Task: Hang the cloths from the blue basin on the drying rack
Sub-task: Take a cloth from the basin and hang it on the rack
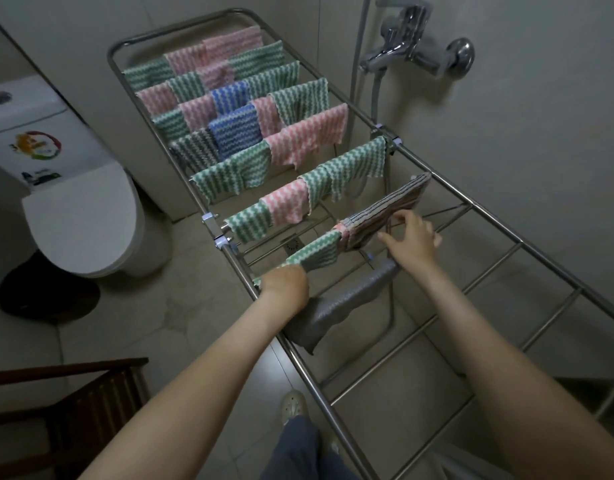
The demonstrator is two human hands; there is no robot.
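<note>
- Stainless steel drying rack (541,252) is mostly loaded: the far rungs carry wavy-striped cloths in green, pink and blue, hung side by side.
- On the nearer rungs there's a green-and-white wavy-striped cloth (316,252) sharing a rung with a grey-and-pink striped cloth (385,209). One rung closer, a plain grey cloth (343,303) is draped over.
- The rungs nearest the person are bare, so there's room for more.
- Blue basin isn't in shot, so no telling how many cloths are left. Looks like the late stage, just tidying what's up there.
- Left hand (285,285) sits bent over the near end of the green-and-white cloth. Its fingers are hidden underneath, so can't tell if they grip it.
- Right hand (414,237) is at the lower edge of the grey-and-pink cloth, fingers (385,237) loosely spread and seemingly just touching it, not clamped on.
</note>
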